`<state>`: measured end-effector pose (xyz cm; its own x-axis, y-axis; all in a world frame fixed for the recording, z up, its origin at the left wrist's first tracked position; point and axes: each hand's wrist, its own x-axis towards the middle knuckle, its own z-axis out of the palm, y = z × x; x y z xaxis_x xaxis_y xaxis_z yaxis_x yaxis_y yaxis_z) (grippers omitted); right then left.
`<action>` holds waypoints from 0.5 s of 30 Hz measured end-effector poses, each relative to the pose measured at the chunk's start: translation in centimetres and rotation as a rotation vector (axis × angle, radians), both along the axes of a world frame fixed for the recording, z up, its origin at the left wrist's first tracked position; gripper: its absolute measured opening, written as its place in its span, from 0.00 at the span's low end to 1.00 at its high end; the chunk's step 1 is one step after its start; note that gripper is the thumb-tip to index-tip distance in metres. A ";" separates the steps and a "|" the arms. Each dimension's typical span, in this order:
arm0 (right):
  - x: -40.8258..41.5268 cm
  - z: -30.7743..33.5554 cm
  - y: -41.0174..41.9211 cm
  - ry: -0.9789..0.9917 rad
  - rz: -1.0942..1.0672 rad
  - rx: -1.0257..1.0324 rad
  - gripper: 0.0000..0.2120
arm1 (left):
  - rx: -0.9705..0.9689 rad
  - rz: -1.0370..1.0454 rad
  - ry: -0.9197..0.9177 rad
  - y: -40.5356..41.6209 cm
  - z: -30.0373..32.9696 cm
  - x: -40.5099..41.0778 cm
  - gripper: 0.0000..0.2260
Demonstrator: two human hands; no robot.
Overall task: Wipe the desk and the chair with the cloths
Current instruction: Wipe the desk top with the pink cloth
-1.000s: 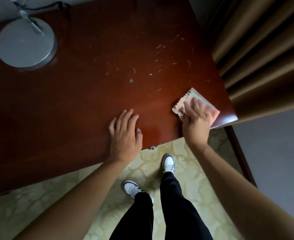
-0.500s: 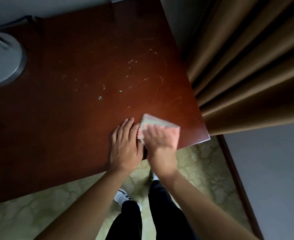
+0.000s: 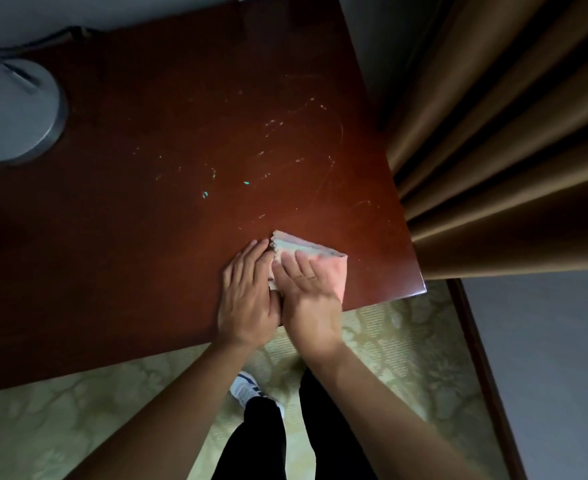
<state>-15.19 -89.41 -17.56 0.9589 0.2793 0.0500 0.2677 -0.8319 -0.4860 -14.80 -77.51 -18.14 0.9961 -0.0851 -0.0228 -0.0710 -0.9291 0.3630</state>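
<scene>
- While both forearms reach in from the bottom of the view, the right hand (image 3: 308,289) lies palm-down on a folded pink cloth (image 3: 315,251), fingers straight and spread a little, pressing it flat against the desk (image 3: 147,237) without curling round it.
- Its fingertips are somewhat blurred, so their exact placement on the cloth is hard to make out.
- Just beside it, the left hand (image 3: 249,296) rests flat on the wood, fingers straight and close together, holding nothing; its fingertips touch the cloth's ragged left edge, and the two hands meet along their inner sides.
- That cloth sits near the desk's front edge, toward the right-hand corner, with only its far strip and right side showing past the right hand.
- Pale scratches and small specks (image 3: 245,182) mark the dark red top beyond the cloth.
- At the far left a round grey lamp base (image 3: 11,112) is cut off by the frame.
- Brown curtain (image 3: 510,150) folds hang to the right of the desk.
- Below the desk edge, dark trousers hide most of a white shoe (image 3: 245,389) on the patterned floor.
</scene>
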 end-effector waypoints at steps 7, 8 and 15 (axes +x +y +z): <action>5.3 -0.3 -9.3 0.001 -0.354 -0.095 0.19 | 0.000 0.014 -0.003 -0.2 -0.2 0.0 0.19; 4.9 -0.2 -9.0 0.001 -0.348 -0.094 0.19 | 0.002 0.013 0.000 -0.1 -0.3 -0.1 0.18; -2.3 0.0 -2.1 -0.066 -0.105 -0.105 0.20 | -0.038 0.023 0.026 0.0 0.5 0.2 0.21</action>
<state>-17.49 -91.50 -17.53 0.9786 0.1849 0.0899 0.2053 -0.9021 -0.3796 -14.58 -77.52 -17.61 0.9969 -0.0637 -0.0455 -0.0403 -0.9159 0.3994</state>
